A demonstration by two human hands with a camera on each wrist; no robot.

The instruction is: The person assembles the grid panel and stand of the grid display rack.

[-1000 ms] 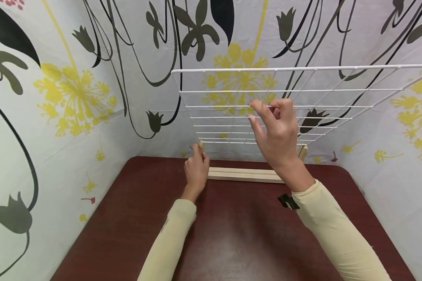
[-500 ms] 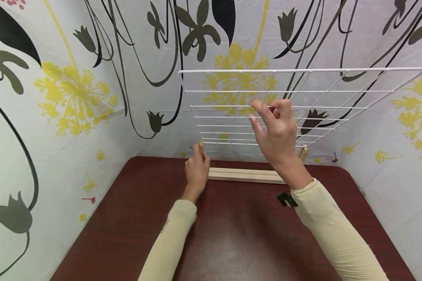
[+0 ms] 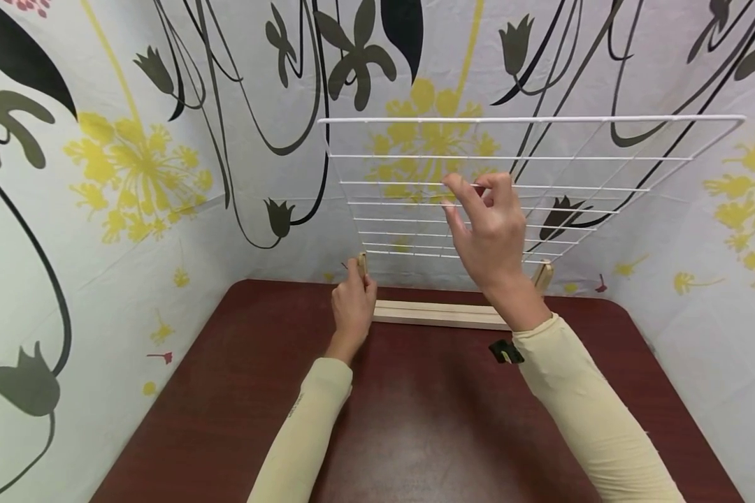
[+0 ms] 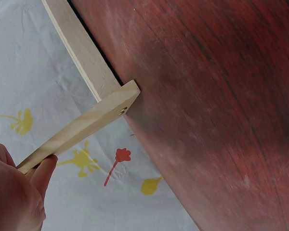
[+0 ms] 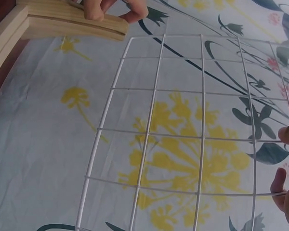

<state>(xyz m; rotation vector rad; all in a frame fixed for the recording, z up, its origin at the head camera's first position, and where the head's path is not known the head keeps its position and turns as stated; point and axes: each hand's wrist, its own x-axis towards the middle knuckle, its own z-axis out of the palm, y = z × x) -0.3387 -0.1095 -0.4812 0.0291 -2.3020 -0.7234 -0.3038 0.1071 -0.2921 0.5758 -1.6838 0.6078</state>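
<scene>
My right hand (image 3: 491,230) pinches a wire of a white wire grid panel (image 3: 528,120), which leans back in the air above the far side of the table. In the right wrist view, the grid's (image 5: 203,108) squares stand out against the patterned cloth. With my left hand (image 3: 354,304) I grip the upper end of a short wooden post (image 4: 86,122), fixed to a pale wooden bar (image 3: 440,314) along the table's far edge. A matching right post (image 3: 544,277) is partly behind my right forearm. The grid's lower edge hangs close to the tops of both posts.
The dark red-brown table (image 3: 415,426) has rounded far corners. White cloth (image 3: 182,161) with grey, black and yellow flower prints surrounds it at the back and sides. A small black tag (image 3: 506,351) sits by my right sleeve.
The grid's right end has swung to the left, and its far lower edge has stayed near the posts. My right hand has shifted slightly left and up; the left keeps its hold.
</scene>
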